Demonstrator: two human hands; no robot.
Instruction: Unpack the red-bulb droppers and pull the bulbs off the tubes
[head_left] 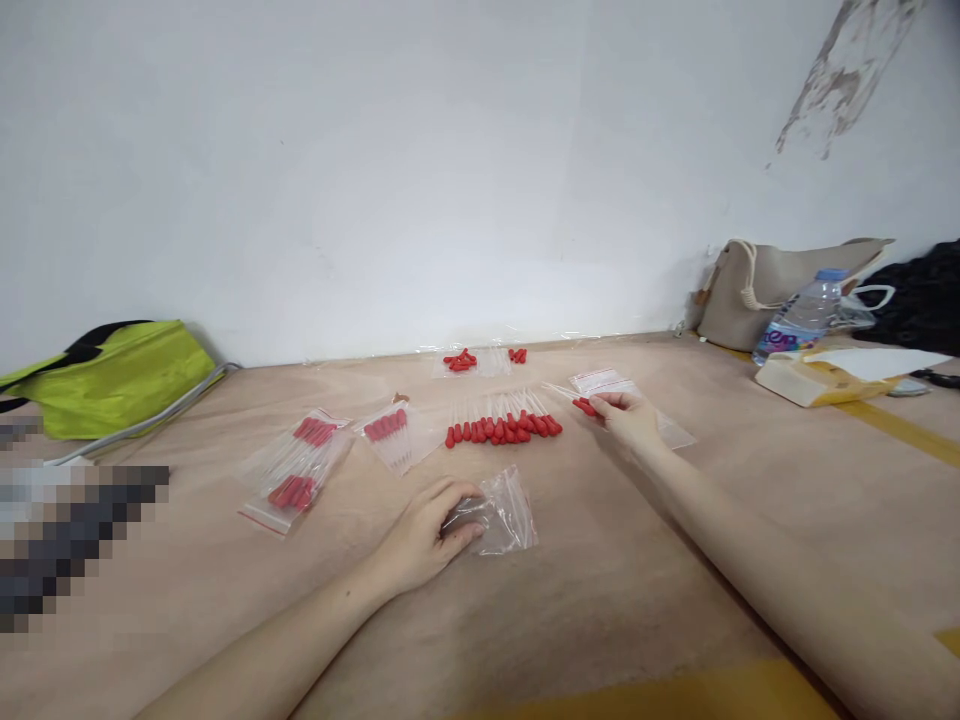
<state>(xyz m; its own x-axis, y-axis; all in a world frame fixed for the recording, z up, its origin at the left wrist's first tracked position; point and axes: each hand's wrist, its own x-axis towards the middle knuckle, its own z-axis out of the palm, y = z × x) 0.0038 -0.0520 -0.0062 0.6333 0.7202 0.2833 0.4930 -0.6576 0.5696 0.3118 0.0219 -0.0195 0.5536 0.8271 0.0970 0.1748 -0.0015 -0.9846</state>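
Beige table meets white wall; the bottle label at two o'clock is illegible. Left hand grips a clear bag; right hand pinches red-bulbed droppers.

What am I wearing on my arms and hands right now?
Nothing visible: both forearms are bare to the frame edge, no sleeves. The left hand and right hand wear no gloves; no watch or bracelet shows at either wrist.
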